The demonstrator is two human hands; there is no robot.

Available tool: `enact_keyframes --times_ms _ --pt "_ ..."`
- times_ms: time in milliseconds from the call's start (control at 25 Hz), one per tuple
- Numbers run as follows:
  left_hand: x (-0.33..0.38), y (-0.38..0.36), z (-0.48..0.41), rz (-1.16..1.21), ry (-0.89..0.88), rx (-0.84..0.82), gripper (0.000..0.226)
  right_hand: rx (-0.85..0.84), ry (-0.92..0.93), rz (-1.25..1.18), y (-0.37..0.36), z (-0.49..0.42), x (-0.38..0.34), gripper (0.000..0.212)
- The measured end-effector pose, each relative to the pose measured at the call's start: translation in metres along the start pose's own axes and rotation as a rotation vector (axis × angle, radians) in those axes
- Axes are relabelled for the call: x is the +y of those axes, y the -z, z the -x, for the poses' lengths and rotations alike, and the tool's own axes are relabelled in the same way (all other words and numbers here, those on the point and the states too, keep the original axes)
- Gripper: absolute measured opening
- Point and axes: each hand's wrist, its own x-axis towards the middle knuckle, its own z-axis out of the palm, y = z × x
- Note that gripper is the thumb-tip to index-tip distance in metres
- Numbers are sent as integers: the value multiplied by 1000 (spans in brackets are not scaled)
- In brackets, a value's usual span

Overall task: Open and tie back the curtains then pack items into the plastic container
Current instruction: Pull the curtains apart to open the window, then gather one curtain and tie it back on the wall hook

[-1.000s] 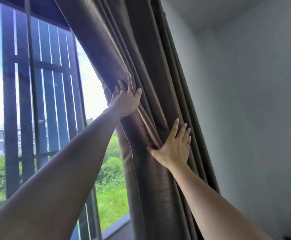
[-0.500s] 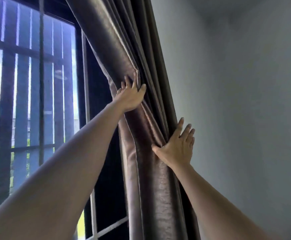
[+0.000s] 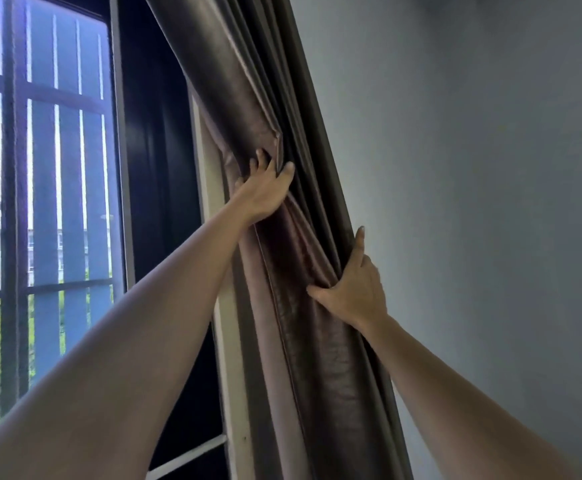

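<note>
Hands grip the bunched curtain (image 3: pixel 310 358): left hand (image 3: pixel 265 194) higher, right hand (image 3: pixel 355 289) lower, between window (image 3: pixel 57 168) and wall (image 3: pixel 490 202).

Nothing in your view carries anything: no floor or furniture shows. You see only the curtain (image 3: pixel 282 306), gathered in a thick bunch that hangs from above between the window (image 3: pixel 57 202) frame and the wall (image 3: pixel 473 202), its lower end running out of view.
</note>
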Motion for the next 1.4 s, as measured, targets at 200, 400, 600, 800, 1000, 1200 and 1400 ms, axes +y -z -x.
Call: enact_keyframes --times_ms 200,400,600,800,1000,1200,1400 --pt "-20 -3 38 111 -2 133 78 -347 21 -682 12 7 -14 86" --pt "-16 -4 84 175 75 134 93 -584 71 -823 18 14 -17 35" --pt "-23 -41 163 353 126 57 88 -574 -40 -732 0 35 2 53" --pt "-32 -59 207 366 136 61 75 -630 -171 -771 -15 53 6 44" --pt "-40 -58 236 379 220 127 68 -496 -91 -611 -32 79 -2 70" --pt "-49 -53 286 300 259 266 61 -488 53 -468 -28 109 -22 47" --pt "-67 -54 361 141 308 326 52 -439 127 -417 -37 164 -16 37"
